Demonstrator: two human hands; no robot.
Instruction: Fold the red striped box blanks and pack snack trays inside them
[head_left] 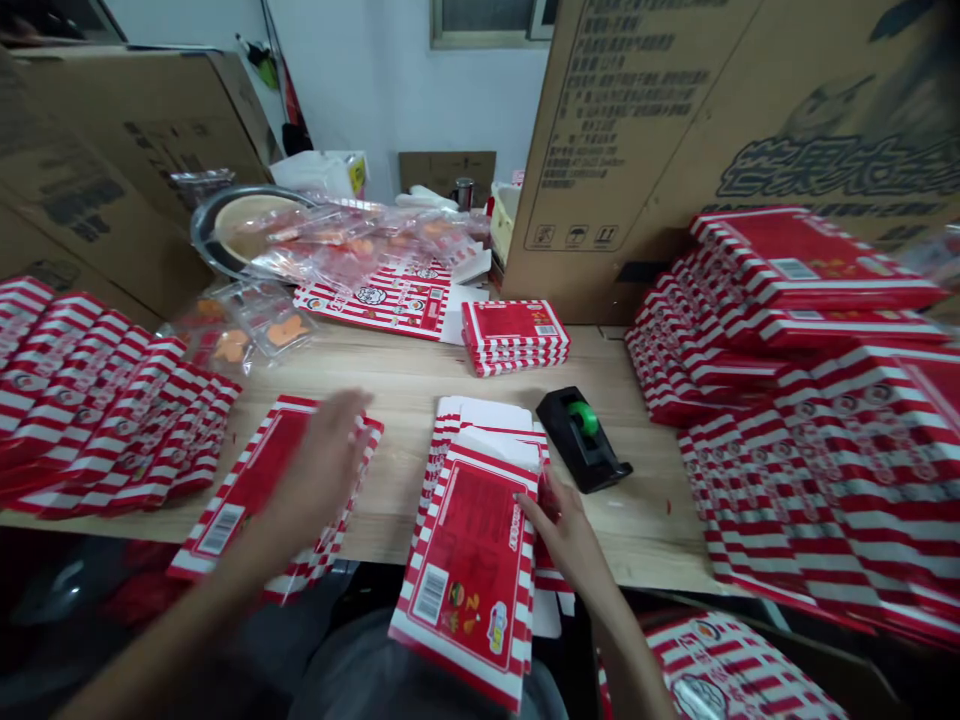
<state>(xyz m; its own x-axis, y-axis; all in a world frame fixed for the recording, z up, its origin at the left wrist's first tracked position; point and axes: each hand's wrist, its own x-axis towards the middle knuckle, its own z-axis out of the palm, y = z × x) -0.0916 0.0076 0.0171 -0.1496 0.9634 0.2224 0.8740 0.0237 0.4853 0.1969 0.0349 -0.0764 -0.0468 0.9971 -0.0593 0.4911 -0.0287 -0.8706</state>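
Observation:
My right hand [568, 530] grips the right edge of a flat red-and-white striped carton [480, 560], thumb on top. This carton is tilted toward me, its white end flap pointing away, over a stack of similar cartons [441, 425]. Smeared by motion, my left hand [326, 465] hovers over or touches another striped carton [281, 440] on the left; contact cannot be made out and its fingers are blurred. A black tape dispenser [581, 440] with a green roll stands just right of the middle stack.
Striped cartons are piled at the left [97, 400] and the right [817, 430]. A small stack [516, 335] sits behind the dispenser. Clear packets with orange pieces [277, 325] lie near a metal basin [206, 235]. Large cardboard boxes [637, 150] border the wooden table [645, 540].

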